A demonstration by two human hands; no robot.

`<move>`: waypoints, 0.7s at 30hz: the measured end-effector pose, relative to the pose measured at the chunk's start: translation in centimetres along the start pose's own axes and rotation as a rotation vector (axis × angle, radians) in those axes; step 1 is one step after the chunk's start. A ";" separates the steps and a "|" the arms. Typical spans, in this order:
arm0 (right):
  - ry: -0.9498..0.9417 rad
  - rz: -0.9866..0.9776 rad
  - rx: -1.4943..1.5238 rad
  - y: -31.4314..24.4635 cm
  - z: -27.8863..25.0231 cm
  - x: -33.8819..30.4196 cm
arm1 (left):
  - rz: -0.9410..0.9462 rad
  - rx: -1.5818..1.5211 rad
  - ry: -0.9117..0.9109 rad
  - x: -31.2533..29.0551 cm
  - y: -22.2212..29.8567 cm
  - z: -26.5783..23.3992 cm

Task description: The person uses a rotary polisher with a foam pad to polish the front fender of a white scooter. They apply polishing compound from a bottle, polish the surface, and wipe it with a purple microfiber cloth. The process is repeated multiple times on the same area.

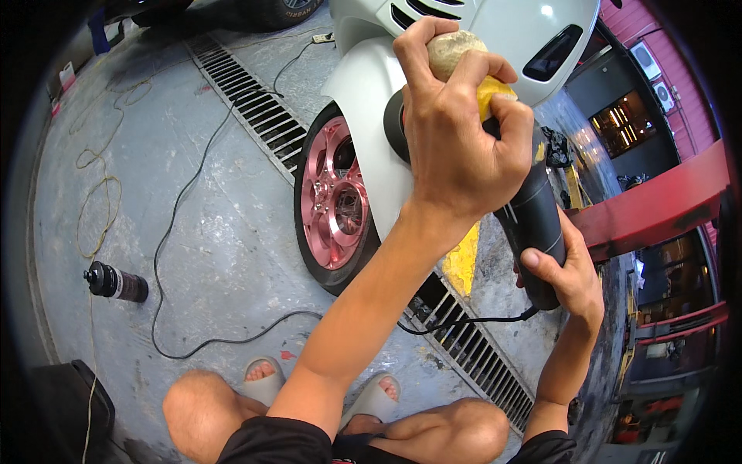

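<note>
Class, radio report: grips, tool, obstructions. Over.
Left grip on power tool, right grip on its handle. Tool beside white bodywork; contact unclear. Cord crosses drain grate.

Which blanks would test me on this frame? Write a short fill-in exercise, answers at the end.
1. The left hand and right hand are both on one power tool, whose long body is coloured ____.
2. The hand nearer the tool's cable is the ____ one.
3. Inside its tyre, the wheel is coloured ____.
4. In the picture, the bottle is to the ____ of the wheel.

Missing words: black; right; pink; left.
</note>
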State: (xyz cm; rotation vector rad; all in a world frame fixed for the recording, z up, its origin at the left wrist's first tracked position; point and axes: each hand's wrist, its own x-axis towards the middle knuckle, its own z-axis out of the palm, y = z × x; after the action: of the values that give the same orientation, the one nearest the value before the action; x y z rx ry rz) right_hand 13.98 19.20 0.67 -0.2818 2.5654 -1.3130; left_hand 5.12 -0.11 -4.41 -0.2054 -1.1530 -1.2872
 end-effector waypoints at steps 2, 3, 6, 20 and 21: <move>-0.016 0.031 0.006 0.5 0.2 -0.5 | 0.025 0.045 -0.069 -0.6 0.3 -0.7; -0.008 -0.003 -0.001 0.8 0.5 -0.7 | 0.001 0.034 -0.107 -0.9 0.5 -1.1; 0.011 -0.035 -0.023 1.8 1.0 -1.3 | 0.025 0.000 -0.160 -1.5 0.9 -2.1; 0.030 -0.227 -0.071 7.6 3.2 -3.8 | 0.008 0.061 -0.301 -5.6 3.7 -5.7; 0.033 -0.235 -0.071 7.9 3.3 -4.0 | 0.003 0.064 -0.307 -5.9 3.7 -5.8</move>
State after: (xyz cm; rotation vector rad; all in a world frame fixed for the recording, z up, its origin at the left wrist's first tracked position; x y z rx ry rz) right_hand 18.34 22.33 -7.17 -0.5955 2.6759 -1.3131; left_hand 12.30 0.93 -9.93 -0.3665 -1.4514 -1.2424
